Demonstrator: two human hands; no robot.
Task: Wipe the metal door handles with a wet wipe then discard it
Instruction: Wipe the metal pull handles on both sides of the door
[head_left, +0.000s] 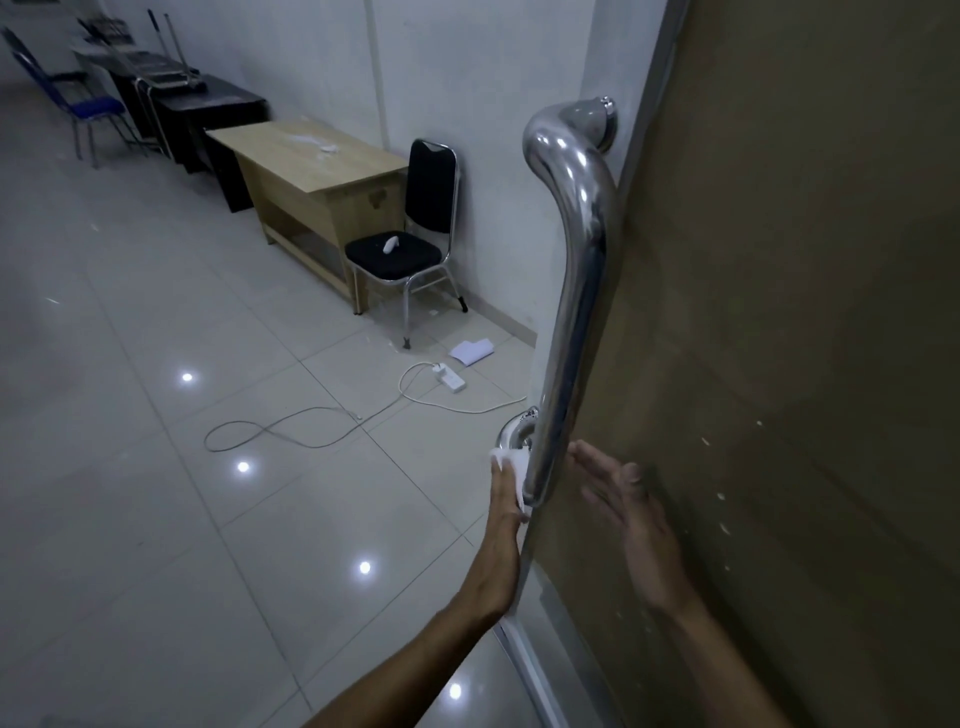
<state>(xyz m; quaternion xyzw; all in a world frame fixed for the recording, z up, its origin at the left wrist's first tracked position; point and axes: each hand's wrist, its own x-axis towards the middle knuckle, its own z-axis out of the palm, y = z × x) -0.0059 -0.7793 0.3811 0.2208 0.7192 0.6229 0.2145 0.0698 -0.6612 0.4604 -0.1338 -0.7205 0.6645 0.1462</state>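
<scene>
Here, wet wipe (511, 462) under left fingers (500, 480), against handle (569, 312)

One head-worn view looks forward and down, close to the door handle (571, 291) at right.

Tiled floor (156, 519), power strip (451, 378), cable (291, 434)

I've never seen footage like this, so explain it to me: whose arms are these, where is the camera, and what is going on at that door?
The single picture comes from a camera worn on a person's head, looking down at their own bare arms. The left hand presses a white wet wipe against the lower end of the long curved shiny metal door handle. The right hand lies flat and open on the brown door, holding nothing. Beyond, on the tiled floor, stand a black chair and a wooden desk.
</scene>
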